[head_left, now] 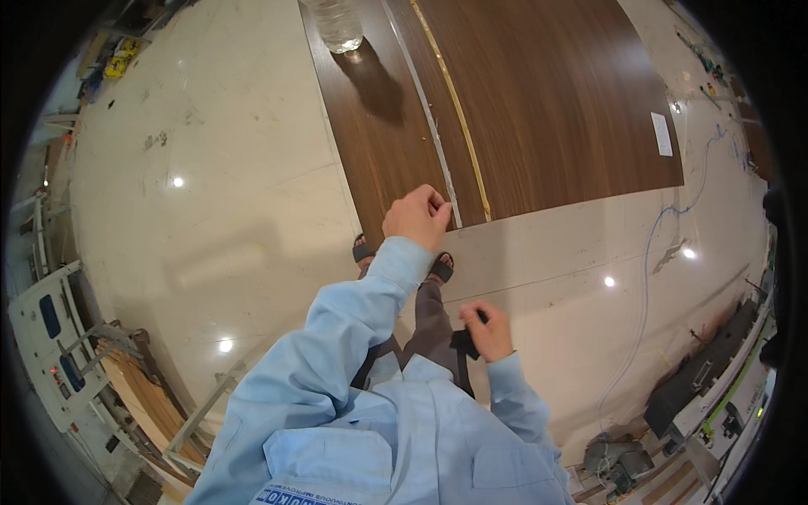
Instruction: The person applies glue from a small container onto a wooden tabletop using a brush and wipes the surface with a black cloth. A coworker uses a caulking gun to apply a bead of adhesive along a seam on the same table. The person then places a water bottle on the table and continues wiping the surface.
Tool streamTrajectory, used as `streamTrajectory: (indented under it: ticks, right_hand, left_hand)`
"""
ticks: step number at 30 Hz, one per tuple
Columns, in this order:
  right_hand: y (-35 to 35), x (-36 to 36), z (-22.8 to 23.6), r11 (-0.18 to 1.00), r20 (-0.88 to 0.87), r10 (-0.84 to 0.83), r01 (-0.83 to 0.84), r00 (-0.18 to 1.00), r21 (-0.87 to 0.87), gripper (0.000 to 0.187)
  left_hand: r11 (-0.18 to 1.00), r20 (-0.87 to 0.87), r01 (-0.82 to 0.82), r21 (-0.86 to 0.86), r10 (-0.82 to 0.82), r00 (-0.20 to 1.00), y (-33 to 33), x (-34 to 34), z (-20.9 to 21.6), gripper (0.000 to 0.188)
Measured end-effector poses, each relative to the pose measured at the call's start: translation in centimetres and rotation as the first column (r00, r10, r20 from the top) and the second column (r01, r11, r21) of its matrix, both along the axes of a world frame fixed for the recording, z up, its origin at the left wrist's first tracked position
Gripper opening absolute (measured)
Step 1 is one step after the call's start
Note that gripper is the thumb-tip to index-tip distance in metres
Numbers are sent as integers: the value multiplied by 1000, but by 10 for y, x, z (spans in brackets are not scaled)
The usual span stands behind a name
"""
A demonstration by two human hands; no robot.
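My left hand point(418, 217) is closed, its fingers curled together over the near edge of a brown wood-grain panel point(555, 109). Its fingertips are right beside the near end of a thin grey strip point(427, 114) running lengthwise along the panel; whether they pinch anything is hidden. A gold strip point(459, 109) runs roughly parallel, a little to the right. Lower and nearer my body, my right hand point(489, 331) is curled around a black thing point(465, 342) whose kind I cannot make out. On the panel's far left stands a clear bottle point(338, 25), casting a dark shadow.
Pale glossy tiles point(227, 143) surround the panel. A white label point(661, 135) lies at its right side. A thin blue hose point(646, 286) winds across the floor on the right. Wooden boards point(139, 391) and a white machine panel point(57, 345) are at left; dark machinery point(619, 463) is at lower right.
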State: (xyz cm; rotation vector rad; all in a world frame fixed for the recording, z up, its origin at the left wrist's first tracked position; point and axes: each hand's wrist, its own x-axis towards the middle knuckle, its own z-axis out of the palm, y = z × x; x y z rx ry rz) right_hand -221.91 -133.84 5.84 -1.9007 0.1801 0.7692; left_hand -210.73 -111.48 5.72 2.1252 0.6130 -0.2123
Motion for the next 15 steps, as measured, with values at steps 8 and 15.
streamTrajectory:
  ticks: [8,15]
  right_hand:
    - [-81,147,-22,897,593,-367,441,717,21,29]
    - [-38,269,-24,958,836,-111,281,538,-54,32]
  left_hand:
    - [933,-168,-233,-275,192,967,5,16,11,17]
    - [864,-159,-375,-336,340,927,-4,15,7,19]
